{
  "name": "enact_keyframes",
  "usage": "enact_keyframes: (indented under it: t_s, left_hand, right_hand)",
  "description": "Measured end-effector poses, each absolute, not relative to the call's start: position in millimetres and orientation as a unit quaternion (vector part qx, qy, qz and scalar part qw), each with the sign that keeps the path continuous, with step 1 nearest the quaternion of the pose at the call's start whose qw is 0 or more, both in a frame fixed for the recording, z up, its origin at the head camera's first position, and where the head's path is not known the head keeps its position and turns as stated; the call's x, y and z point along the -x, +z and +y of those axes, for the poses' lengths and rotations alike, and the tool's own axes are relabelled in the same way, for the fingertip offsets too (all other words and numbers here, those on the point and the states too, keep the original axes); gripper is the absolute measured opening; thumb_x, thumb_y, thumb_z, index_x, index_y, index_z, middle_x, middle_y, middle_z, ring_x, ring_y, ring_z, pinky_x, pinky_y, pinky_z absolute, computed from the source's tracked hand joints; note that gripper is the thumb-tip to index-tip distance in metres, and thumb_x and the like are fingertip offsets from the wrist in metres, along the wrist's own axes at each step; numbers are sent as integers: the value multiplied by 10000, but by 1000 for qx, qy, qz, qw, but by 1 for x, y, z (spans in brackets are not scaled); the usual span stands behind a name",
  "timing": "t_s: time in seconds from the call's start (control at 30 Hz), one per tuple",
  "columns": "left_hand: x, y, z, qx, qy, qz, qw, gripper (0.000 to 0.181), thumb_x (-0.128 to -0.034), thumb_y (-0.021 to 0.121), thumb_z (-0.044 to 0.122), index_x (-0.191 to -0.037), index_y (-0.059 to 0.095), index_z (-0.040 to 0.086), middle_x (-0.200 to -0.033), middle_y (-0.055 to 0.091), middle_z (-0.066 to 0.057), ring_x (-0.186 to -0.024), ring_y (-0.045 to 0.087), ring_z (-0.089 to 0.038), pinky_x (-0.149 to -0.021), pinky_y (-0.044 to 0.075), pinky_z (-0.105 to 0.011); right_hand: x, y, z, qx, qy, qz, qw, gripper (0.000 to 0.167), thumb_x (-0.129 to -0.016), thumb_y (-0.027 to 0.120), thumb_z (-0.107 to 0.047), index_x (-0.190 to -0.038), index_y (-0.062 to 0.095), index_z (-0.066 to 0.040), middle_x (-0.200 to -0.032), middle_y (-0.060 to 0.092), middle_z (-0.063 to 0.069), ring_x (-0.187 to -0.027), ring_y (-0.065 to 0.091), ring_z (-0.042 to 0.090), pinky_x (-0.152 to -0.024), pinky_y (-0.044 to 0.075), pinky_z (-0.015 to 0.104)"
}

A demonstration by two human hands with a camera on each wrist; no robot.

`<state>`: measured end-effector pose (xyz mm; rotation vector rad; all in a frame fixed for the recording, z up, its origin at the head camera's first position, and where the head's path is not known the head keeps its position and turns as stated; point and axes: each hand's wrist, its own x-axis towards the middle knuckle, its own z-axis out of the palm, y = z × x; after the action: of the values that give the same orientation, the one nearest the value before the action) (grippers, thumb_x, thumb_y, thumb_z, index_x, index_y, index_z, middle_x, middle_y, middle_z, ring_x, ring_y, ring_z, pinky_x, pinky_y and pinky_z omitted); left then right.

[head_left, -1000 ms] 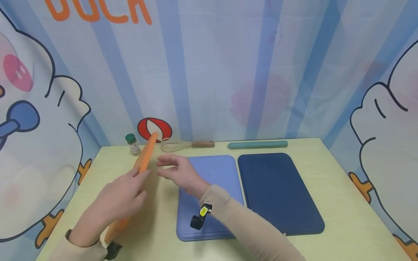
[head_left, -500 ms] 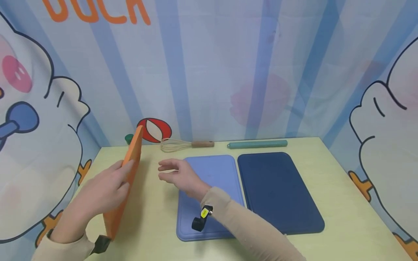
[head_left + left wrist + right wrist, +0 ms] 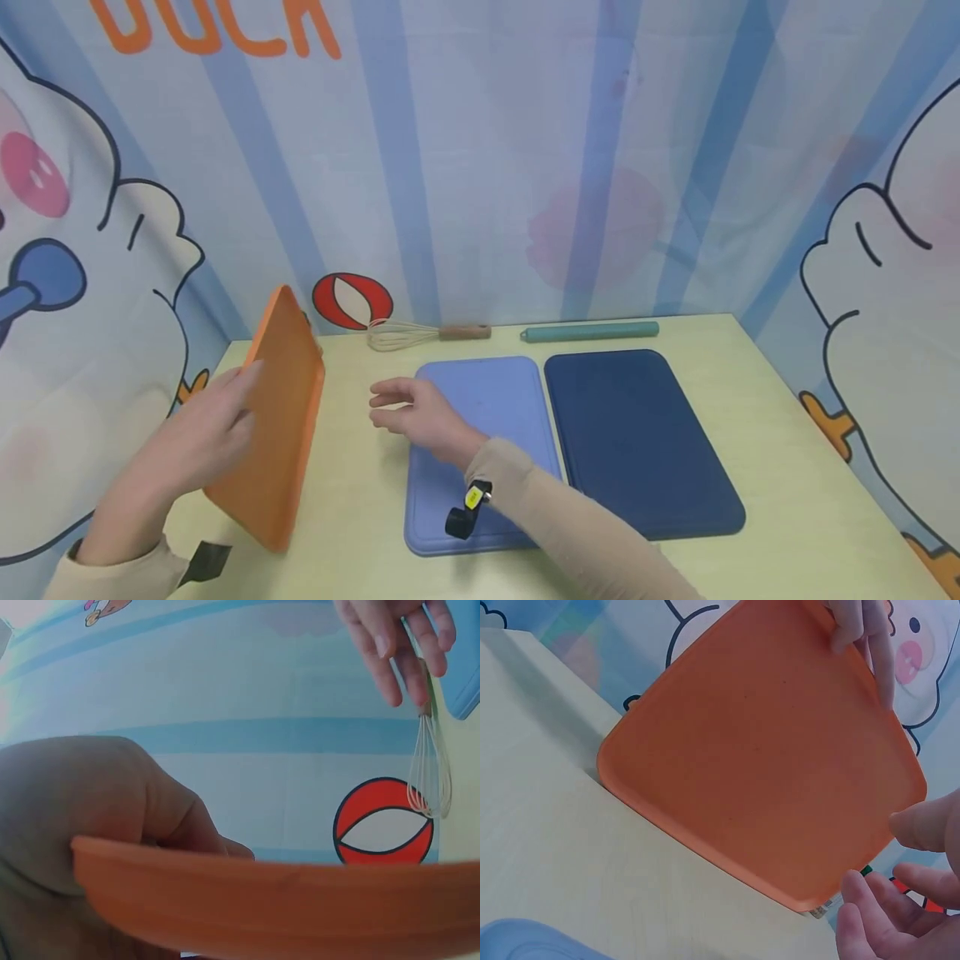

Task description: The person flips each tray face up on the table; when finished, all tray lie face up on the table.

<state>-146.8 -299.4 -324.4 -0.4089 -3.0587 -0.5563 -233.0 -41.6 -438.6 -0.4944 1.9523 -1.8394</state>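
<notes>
An orange cutting board [image 3: 277, 425] stands steeply tilted at the left of the table, its lower edge along the tabletop. My left hand [image 3: 198, 437] grips its upper edge, thumb on the face turned toward the right; the right wrist view shows these fingers [image 3: 862, 637] too. My right hand [image 3: 420, 412] hovers with relaxed, slightly bent fingers over the left edge of a light blue cutting board [image 3: 491, 387], holding nothing. From the right wrist, the fingers [image 3: 870, 915] appear near the orange board [image 3: 757, 765], with an apparent gap. The orange board hides most of a green-capped jar [image 3: 825, 906].
A navy cutting board [image 3: 645, 442] lies right of the light blue one. Along the back edge lie a whisk [image 3: 463, 332] with a brown handle and a teal rod [image 3: 588, 332]. A printed cloth [image 3: 480, 167] hangs behind the pale yellow table [image 3: 780, 433].
My left hand has moved left with the orange board, tilting it so its right-hand face shows more. The jar has become hidden in the head view. The right hand has barely shifted.
</notes>
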Motion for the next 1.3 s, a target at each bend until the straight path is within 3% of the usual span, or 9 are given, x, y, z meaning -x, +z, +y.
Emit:
enact_keyframes:
  t_s: [0.23,0.63,0.73,0.8,0.87,1.0,1.13,1.2,1.3]
  left_hand:
    - [146,-327,-311,113,-199,-973,-12,619,-1018,370,-19,-1593,197,-166,-1585,309,-420,-1445,337,-583,-1073,367,-709]
    - [141,-336,-323,73,-259,-963,-6,594,-1050,335,4,-1621,211,-105,-1617,292,-389,-1469,300,-585,-1030,375,-685]
    - [138,-337,-327,63,-277,-959,-6,586,-1072,313,36,-1641,209,-61,-1624,301,-366,-1119,614,-451,-843,476,-527]
    - [136,-339,-330,55,-286,-957,-8,585,-1082,300,63,-1654,215,-21,-1629,309,-347,-793,597,-311,-730,432,-404]
    - [134,-341,-332,48,-301,-952,-13,585,-1089,285,87,-1666,216,17,-1636,309,-333,-679,481,-230,-644,383,-340]
    - [133,-347,-337,31,-343,-938,-30,596,-1093,267,101,-1684,195,72,-1677,217,-331,-1018,573,-373,-683,415,-326]
    - [133,-352,-341,23,-389,-920,-38,616,-1084,268,65,-1693,178,105,-1706,124,-318,-1319,493,-528,-742,463,-256]
    - [133,-355,-341,24,-407,-913,-30,627,-1074,277,37,-1691,182,96,-1705,111,-324,-1357,480,-534,-756,493,-234]
    - [133,-360,-341,26,-430,-902,-15,640,-1057,296,0,-1685,202,81,-1702,117,-326,-1231,632,-340,-738,536,-249]
  right_hand:
    - [233,-445,-43,170,-650,711,208,416,-988,738,-161,-1390,657,-94,-1287,710,97,-1032,717,165,-962,579,358]
    - [229,-455,-39,169,-620,734,220,442,-988,738,-160,-1410,639,-75,-1346,673,172,-1128,682,230,-977,560,389]
    - [230,-460,-38,171,-612,738,225,473,-984,741,-155,-1431,620,-55,-1351,666,179,-1137,670,217,-956,561,370]
    - [231,-462,-38,174,-606,742,228,493,-986,738,-157,-1446,604,-44,-1360,657,185,-1143,664,212,-941,564,358]
    - [231,-464,-37,175,-603,743,230,504,-979,745,-158,-1450,602,-45,-1366,650,188,-1151,659,217,-930,564,361]
    - [232,-467,-37,181,-588,754,232,532,-968,759,-186,-1461,598,-66,-1388,636,180,-1197,639,232,-930,557,368]
    - [231,-470,-37,184,-576,762,232,532,-951,780,-201,-1451,618,-122,-1389,631,154,-1225,625,250,-929,552,383]
    - [230,-472,-36,188,-575,762,229,535,-944,790,-196,-1448,620,-140,-1399,629,129,-1250,619,266,-930,552,384]
    - [229,-472,-35,199,-580,756,230,567,-945,790,-176,-1475,592,-140,-1405,627,98,-1259,619,265,-908,556,372]
